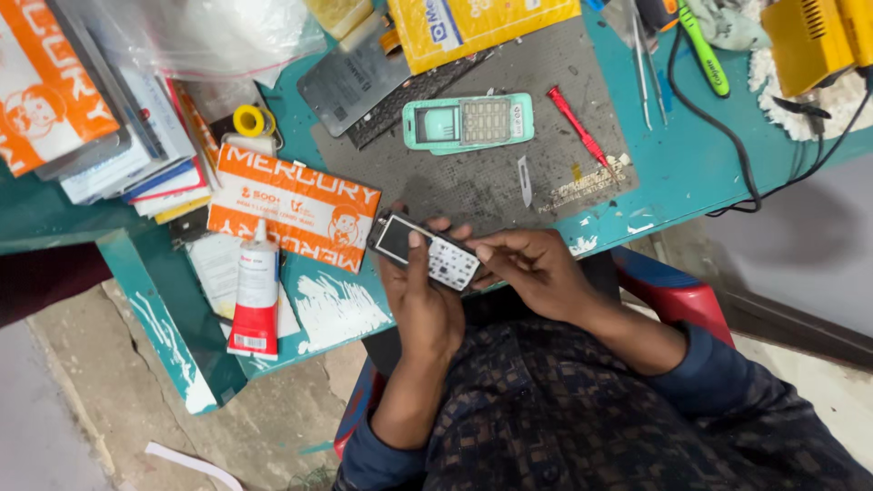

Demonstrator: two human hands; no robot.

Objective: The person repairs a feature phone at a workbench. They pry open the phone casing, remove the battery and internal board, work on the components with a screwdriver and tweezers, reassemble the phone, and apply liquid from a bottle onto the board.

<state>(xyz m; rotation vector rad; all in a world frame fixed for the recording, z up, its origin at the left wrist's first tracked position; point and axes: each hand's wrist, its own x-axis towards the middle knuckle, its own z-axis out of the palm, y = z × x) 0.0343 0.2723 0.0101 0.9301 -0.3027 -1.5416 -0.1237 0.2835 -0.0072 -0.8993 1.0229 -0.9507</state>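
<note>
Two bare hands hold one small black keypad phone with a white key panel point(427, 252) at the near edge of the teal workbench point(691, 164). Our left hand point(420, 305) clasps the handset from below, thumb pressed on its face, while our right hand point(532, 268) pinches its key end with the fingertips. Beyond it, a mint-green plastic phone housing point(467, 122) and a red-handled screwdriver point(578, 128) lie on a grey work mat point(509, 182); a white glue tube with a red base point(256, 291) rests to the left.

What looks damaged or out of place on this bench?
The table has teal paint chipped to white along its front edge. A loose mint-green phone cover lies on the grey mat, off the keypad phone held by the left hand and right hand.
</note>
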